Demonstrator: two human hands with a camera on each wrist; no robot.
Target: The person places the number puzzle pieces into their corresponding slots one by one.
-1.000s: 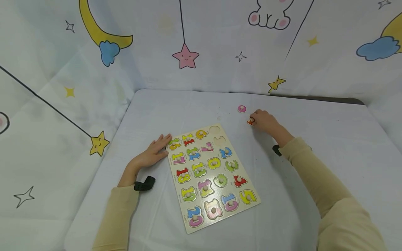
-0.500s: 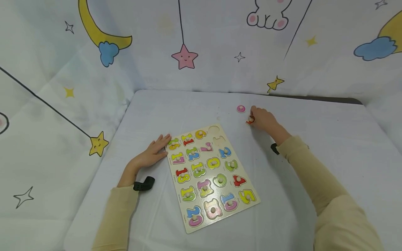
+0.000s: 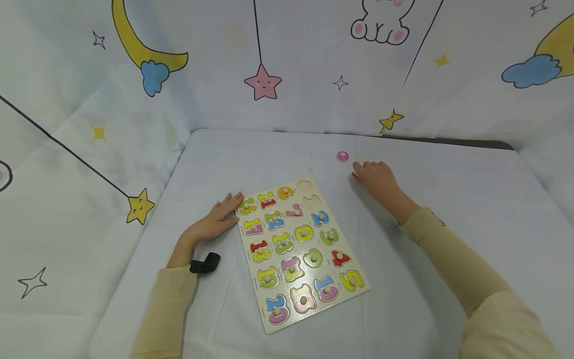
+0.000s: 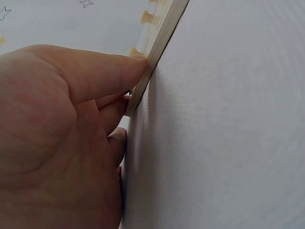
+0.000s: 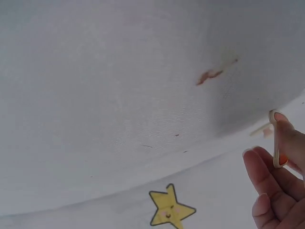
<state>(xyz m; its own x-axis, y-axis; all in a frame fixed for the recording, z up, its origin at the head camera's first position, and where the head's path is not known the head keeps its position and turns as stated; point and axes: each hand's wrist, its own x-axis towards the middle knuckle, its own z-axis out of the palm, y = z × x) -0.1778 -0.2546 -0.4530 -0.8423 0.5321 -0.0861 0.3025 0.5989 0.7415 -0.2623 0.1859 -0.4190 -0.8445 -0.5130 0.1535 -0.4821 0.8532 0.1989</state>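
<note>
Head view | right hand [image 3: 375, 176] pinches red piece [image 3: 355, 175] | left hand [image 3: 218, 219] flat against puzzle board [image 3: 269, 319]

Right hand [image 3: 375, 175] now rolled palm-down over the small red piece [image 3: 355, 176], mostly covering it.

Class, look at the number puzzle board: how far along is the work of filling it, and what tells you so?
Nearly done: most slots of the board hold numbers. In hand: the right hand grips a small red piece on the table, and the left hand rests flat against the board's edge. Left: two bare slots at the far corner, and a pink piece lying loose beyond them.
</note>
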